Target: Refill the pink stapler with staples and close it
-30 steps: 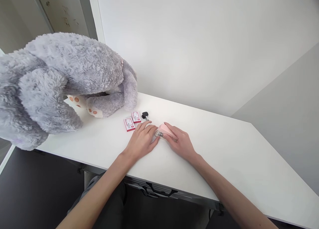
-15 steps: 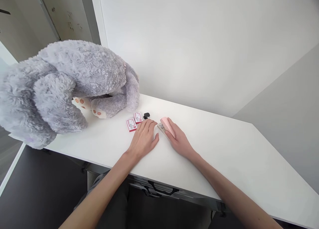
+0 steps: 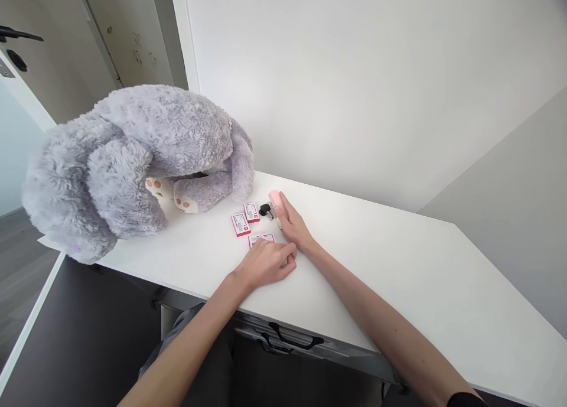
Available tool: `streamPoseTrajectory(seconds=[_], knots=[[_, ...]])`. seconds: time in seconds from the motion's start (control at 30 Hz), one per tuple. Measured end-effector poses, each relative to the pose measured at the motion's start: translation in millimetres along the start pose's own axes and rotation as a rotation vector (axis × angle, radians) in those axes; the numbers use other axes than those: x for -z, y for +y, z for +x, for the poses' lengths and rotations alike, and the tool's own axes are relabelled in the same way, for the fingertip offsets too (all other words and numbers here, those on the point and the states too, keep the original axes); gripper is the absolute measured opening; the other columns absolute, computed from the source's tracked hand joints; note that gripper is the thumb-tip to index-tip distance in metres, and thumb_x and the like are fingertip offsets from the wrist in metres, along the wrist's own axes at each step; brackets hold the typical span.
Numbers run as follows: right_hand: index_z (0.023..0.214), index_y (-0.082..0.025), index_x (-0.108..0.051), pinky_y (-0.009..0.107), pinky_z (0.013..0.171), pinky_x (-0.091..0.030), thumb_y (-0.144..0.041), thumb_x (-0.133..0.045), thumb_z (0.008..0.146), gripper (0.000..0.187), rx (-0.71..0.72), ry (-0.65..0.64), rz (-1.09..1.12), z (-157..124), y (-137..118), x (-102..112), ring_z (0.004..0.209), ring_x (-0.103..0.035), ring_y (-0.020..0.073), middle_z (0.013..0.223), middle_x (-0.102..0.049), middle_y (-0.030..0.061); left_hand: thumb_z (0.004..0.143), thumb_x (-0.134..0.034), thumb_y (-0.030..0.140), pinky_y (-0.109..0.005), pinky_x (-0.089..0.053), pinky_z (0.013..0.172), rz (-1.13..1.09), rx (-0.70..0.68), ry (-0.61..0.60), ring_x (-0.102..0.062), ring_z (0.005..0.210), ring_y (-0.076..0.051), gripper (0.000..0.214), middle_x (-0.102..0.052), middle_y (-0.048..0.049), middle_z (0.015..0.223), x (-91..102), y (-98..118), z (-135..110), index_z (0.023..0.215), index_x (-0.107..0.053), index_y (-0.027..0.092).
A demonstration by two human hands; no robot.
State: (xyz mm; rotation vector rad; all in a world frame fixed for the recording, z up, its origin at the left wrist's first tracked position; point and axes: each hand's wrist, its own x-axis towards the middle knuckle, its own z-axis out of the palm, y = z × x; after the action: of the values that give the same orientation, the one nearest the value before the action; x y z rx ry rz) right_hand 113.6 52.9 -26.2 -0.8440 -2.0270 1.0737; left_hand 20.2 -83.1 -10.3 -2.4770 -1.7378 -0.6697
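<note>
My right hand [image 3: 293, 225] is stretched forward on the white table [image 3: 398, 265], closed on a pink stapler [image 3: 274, 199] whose front end is against a small black object [image 3: 264, 209]. My left hand [image 3: 267, 260] rests on the table nearer to me with its fingers curled in; what they hold, if anything, is hidden. A small red-and-white box [image 3: 261, 238] lies just beyond its knuckles, partly covered by the hand. Two more such boxes [image 3: 240, 224] [image 3: 251, 212] lie side by side a little further left.
A big grey plush toy [image 3: 133, 159] slumps over the table's far left corner, its paws close to the boxes. A white wall runs behind the table. A door stands at the left. A dark handle [image 3: 287, 339] shows under the table's front edge.
My right hand has slid the pink stapler forward and left to the black object. My left hand has pulled back and curled its fingers, uncovering a third box. The view has shifted left.
</note>
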Motion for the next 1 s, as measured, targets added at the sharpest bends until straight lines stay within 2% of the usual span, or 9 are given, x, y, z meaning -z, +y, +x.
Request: streamPoseTrajectory(seconds=[0.07,0.17,0.3,0.47,0.53,0.63,0.8,1.0], knots=[[0.166,-0.023,-0.030,0.047,0.131,-0.023,-0.064,-0.038,0.104,0.074,-0.060,0.005,0.065,-4,0,3,0.158,-0.032,0.0257,0.171,-0.033,0.0067,0.086,-0.051,0.014,-0.031,-0.028,0.055,-0.004,0.026,-0.021,-0.057,0.053,-0.016,0.015,-0.070,0.0031,0.066,0.2,-1,0,0.082,-0.063,0.023],[0.164,-0.024,-0.033,0.044,0.128,-0.031,-0.063,-0.042,0.103,0.073,-0.124,0.036,0.171,-21,1,14,0.151,-0.044,0.0251,0.163,-0.047,0.0077,0.087,-0.051,0.014,-0.030,-0.027,0.055,0.003,0.083,-0.038,-0.060,0.056,-0.017,0.016,-0.073,0.0017,0.070,0.7,-2,1,0.085,-0.065,0.022],[0.154,-0.032,-0.045,0.047,0.124,-0.036,-0.059,-0.049,0.102,0.058,-0.183,0.093,0.242,-59,3,35,0.145,-0.051,0.0249,0.157,-0.055,0.0054,0.090,-0.052,0.016,-0.030,-0.031,0.059,0.011,0.123,-0.046,-0.065,0.064,-0.018,0.017,-0.075,-0.0006,0.076,1.4,-3,2,0.087,-0.068,0.021],[0.127,-0.028,-0.062,0.046,0.114,-0.047,-0.048,-0.059,0.099,0.034,-0.172,0.155,0.262,-94,4,53,0.127,-0.063,0.0252,0.138,-0.067,0.0074,0.089,-0.055,0.016,-0.033,-0.043,0.075,-0.019,0.098,-0.041,-0.068,0.076,-0.021,0.013,-0.075,-0.0022,0.079,1.0,-3,4,0.090,-0.067,0.020],[0.113,-0.025,-0.066,0.044,0.107,-0.050,-0.043,-0.058,0.098,0.025,-0.174,0.168,0.239,-97,2,55,0.118,-0.067,0.0244,0.125,-0.071,0.0074,0.089,-0.055,0.016,-0.033,-0.043,0.076,-0.018,0.105,-0.043,-0.068,0.078,-0.021,0.013,-0.074,-0.0031,0.080,0.4,-4,4,0.090,-0.067,0.020],[0.102,-0.024,-0.067,0.040,0.094,-0.053,-0.040,-0.056,0.097,0.020,-0.164,0.117,0.191,-96,-2,54,0.101,-0.068,0.0224,0.107,-0.073,0.0063,0.091,-0.052,0.016,-0.032,-0.039,0.067,0.007,0.139,-0.054,-0.067,0.076,-0.021,0.015,-0.074,-0.0031,0.083,0.0,-3,4,0.090,-0.066,0.021],[0.098,-0.023,-0.067,0.034,0.075,-0.048,-0.035,-0.054,0.097,0.018,-0.159,-0.003,0.140,-95,-10,52,0.079,-0.065,0.0183,0.093,-0.071,0.0033,0.094,-0.050,0.019,-0.031,-0.025,0.058,0.027,0.168,-0.098,-0.065,0.067,-0.019,0.017,-0.077,0.0003,0.082,1.8,-1,2,0.092,-0.066,0.023],[0.096,-0.024,-0.065,0.031,0.068,-0.045,-0.031,-0.051,0.097,0.016,-0.131,-0.086,0.117,-95,-16,52,0.070,-0.060,0.0156,0.084,-0.068,-0.0006,0.094,-0.050,0.018,-0.030,-0.024,0.058,0.038,0.138,-0.108,-0.064,0.061,-0.017,0.017,-0.074,0.0008,0.072,3.4,0,2,0.091,-0.066,0.022]])
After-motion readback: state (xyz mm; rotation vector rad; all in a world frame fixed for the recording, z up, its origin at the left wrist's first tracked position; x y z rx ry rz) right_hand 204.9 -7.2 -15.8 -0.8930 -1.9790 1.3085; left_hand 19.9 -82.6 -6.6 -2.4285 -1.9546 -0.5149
